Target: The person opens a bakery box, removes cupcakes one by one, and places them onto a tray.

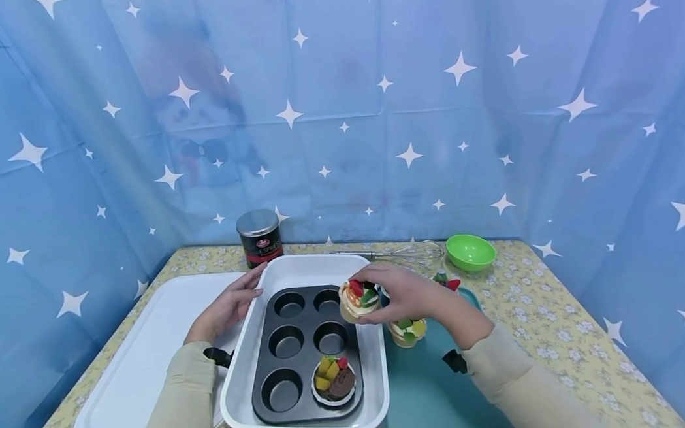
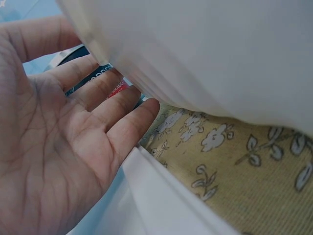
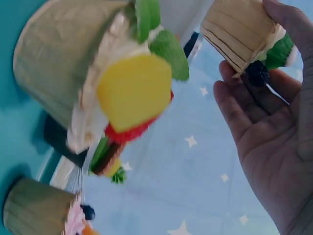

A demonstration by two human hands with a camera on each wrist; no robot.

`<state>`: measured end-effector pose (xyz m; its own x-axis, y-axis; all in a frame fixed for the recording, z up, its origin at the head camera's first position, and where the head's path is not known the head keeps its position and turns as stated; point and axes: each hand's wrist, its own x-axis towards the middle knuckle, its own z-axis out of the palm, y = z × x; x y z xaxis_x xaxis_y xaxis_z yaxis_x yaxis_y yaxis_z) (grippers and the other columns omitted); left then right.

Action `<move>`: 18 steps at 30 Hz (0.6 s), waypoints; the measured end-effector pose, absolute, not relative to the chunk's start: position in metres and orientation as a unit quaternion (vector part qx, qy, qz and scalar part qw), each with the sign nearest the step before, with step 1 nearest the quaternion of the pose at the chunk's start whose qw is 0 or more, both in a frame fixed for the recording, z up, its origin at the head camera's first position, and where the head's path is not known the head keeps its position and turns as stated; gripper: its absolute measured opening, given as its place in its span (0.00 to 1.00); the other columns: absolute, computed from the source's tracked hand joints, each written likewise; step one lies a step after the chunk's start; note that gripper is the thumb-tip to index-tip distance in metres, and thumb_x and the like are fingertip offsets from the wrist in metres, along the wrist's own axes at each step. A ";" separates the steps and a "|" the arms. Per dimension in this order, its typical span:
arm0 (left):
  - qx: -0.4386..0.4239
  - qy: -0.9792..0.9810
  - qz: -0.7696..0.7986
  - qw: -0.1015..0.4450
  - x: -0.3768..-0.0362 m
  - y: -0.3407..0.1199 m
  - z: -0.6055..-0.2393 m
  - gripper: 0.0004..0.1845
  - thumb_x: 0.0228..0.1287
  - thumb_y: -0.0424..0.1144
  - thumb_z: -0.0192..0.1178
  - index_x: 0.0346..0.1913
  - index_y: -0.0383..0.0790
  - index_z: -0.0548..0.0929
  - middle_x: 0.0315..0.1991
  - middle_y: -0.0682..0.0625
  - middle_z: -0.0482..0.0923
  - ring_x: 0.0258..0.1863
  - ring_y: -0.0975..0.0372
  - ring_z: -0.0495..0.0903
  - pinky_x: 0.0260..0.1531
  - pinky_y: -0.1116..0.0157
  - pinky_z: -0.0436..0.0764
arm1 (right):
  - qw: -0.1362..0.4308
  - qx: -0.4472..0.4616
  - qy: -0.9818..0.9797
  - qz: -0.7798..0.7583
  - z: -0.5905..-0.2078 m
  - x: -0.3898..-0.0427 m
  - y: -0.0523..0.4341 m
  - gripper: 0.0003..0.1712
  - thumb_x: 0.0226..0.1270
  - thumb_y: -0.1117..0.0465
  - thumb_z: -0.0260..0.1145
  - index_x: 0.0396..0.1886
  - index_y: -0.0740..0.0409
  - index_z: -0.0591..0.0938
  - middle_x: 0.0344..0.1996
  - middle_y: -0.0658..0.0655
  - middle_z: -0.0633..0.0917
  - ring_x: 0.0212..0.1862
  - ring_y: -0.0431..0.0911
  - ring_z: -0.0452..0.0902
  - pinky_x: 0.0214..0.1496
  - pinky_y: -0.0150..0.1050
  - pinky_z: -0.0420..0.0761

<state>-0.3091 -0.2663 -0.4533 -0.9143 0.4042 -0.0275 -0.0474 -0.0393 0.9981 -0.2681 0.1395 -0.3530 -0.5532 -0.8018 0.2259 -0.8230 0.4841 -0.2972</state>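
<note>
At the bottom centre of the head view, nearest the camera, sits a white baking dish (image 1: 308, 420) with a black six-cup muffin tin (image 1: 306, 354) inside it. Five of the tin's cups are empty; the lower right cup holds a chocolate cupcake (image 1: 334, 381) topped with yellow and red pieces.

Just above the tin's upper right corner, near the middle of the frame, the right hand (image 1: 403, 293) grips a cream-topped cupcake (image 1: 357, 301) from above, fingers curled round its rim. It hangs over the edge of the tin, not in any cup. The right wrist view shows its pleated paper case (image 3: 238, 34) pinched at the fingertips at upper right.

The left hand (image 1: 227, 307) rests left of centre with straight, relaxed fingers laid against the dish's outer left wall, holding nothing.

To the lower right, a teal tray (image 1: 430, 392) carries another cupcake (image 1: 407, 332) with yellow and green toppings just below the right hand; more show blurred in the right wrist view.

A white board (image 1: 145, 357) lies at lower left. Along the back of the table stand a dark can (image 1: 259, 237), a wire whisk (image 1: 404, 254) and a green bowl (image 1: 470, 252).
</note>
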 end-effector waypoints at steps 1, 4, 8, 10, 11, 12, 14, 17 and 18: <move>0.133 0.675 0.708 0.160 -0.309 -0.266 -0.453 0.37 0.76 0.34 0.49 0.82 0.54 0.49 0.81 0.47 0.46 0.77 0.49 0.54 0.60 0.66 0.75 | 0.028 0.466 -0.864 0.188 -0.352 -0.267 0.142 0.39 0.61 0.40 0.73 0.66 0.54 0.76 0.60 0.51 0.79 0.58 0.44 0.77 0.56 0.44 0.81; 0.133 0.672 0.710 0.162 -0.309 -0.267 -0.454 0.37 0.76 0.34 0.49 0.82 0.53 0.49 0.81 0.47 0.46 0.77 0.49 0.54 0.60 0.67 0.75 | 0.024 0.444 -0.875 0.191 -0.349 -0.265 0.150 0.40 0.60 0.37 0.72 0.67 0.53 0.76 0.61 0.51 0.79 0.58 0.45 0.77 0.55 0.45 0.81; 0.128 0.668 0.715 0.164 -0.310 -0.267 -0.454 0.36 0.76 0.33 0.49 0.82 0.54 0.50 0.81 0.47 0.47 0.77 0.49 0.54 0.60 0.66 0.75 | 0.019 0.419 -0.882 0.213 -0.347 -0.263 0.163 0.41 0.59 0.35 0.72 0.67 0.50 0.76 0.60 0.49 0.79 0.56 0.44 0.77 0.53 0.47 0.82; 0.127 0.666 0.716 0.165 -0.310 -0.266 -0.454 0.36 0.76 0.33 0.48 0.82 0.54 0.50 0.81 0.47 0.47 0.77 0.49 0.54 0.60 0.66 0.75 | 0.023 0.409 -0.885 0.221 -0.347 -0.261 0.171 0.42 0.58 0.35 0.73 0.67 0.50 0.76 0.59 0.49 0.80 0.55 0.44 0.77 0.52 0.48 0.83; 0.127 0.665 0.717 0.165 -0.310 -0.266 -0.454 0.36 0.76 0.33 0.48 0.82 0.54 0.50 0.81 0.47 0.47 0.77 0.48 0.54 0.60 0.66 0.75 | 0.026 0.405 -0.886 0.226 -0.347 -0.259 0.175 0.41 0.58 0.36 0.74 0.67 0.50 0.76 0.59 0.49 0.80 0.54 0.44 0.77 0.51 0.48 0.83; 0.127 0.665 0.717 0.166 -0.310 -0.266 -0.454 0.36 0.76 0.33 0.49 0.82 0.54 0.50 0.81 0.47 0.47 0.77 0.48 0.54 0.60 0.66 0.75 | 0.032 0.403 -0.886 0.225 -0.347 -0.259 0.179 0.41 0.58 0.36 0.74 0.67 0.49 0.77 0.59 0.49 0.80 0.55 0.44 0.77 0.51 0.47 0.83; 0.125 0.665 0.717 0.166 -0.311 -0.266 -0.454 0.37 0.76 0.33 0.49 0.82 0.53 0.50 0.81 0.47 0.48 0.77 0.48 0.55 0.60 0.66 0.76 | 0.042 0.407 -0.882 0.233 -0.347 -0.257 0.189 0.39 0.59 0.39 0.75 0.66 0.51 0.77 0.58 0.49 0.81 0.54 0.44 0.78 0.50 0.46 0.83; 0.125 0.668 0.715 0.166 -0.311 -0.266 -0.454 0.37 0.76 0.34 0.49 0.82 0.54 0.50 0.81 0.47 0.48 0.77 0.48 0.54 0.59 0.66 0.76 | 0.056 0.405 -0.880 0.241 -0.349 -0.254 0.203 0.38 0.58 0.42 0.76 0.65 0.51 0.78 0.56 0.49 0.81 0.53 0.44 0.79 0.48 0.43 0.84; 0.124 0.668 0.715 0.165 -0.311 -0.266 -0.454 0.37 0.76 0.33 0.49 0.82 0.54 0.50 0.81 0.47 0.48 0.77 0.49 0.54 0.59 0.67 0.76 | 0.061 0.400 -0.882 0.241 -0.349 -0.253 0.208 0.38 0.58 0.42 0.76 0.65 0.51 0.78 0.56 0.49 0.81 0.53 0.44 0.79 0.48 0.43 0.84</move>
